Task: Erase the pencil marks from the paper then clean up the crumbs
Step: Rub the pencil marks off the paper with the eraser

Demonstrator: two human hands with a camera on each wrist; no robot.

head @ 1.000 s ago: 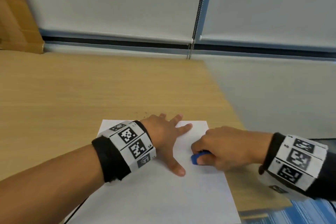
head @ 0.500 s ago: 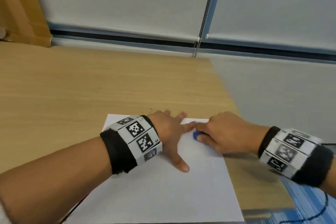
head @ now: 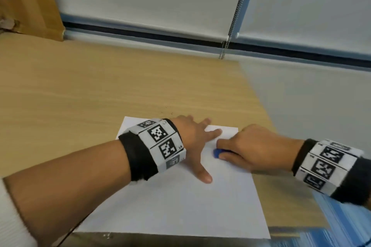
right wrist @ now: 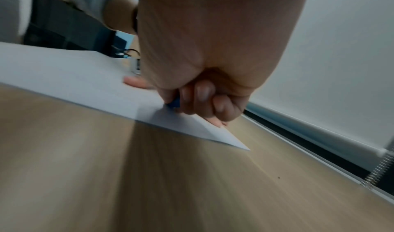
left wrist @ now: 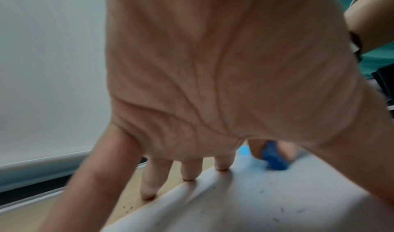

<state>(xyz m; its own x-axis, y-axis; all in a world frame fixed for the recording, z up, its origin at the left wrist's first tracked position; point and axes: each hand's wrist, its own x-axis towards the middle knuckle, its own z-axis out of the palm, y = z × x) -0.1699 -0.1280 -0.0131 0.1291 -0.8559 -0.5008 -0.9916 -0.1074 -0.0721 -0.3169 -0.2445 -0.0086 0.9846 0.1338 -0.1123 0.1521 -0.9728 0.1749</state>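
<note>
On paper, right hand pinches eraser.

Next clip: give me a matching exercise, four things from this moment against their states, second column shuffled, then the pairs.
1. left hand
2. right hand
3. blue eraser
4. eraser crumbs

A. pinched in a grip, its tip on the sheet
B. scattered on the sheet of paper and the wooden desk
C. flat, fingers spread, pressing the sheet down
D. curled round the eraser

Pairs: 1-C, 2-D, 3-A, 4-B
</note>
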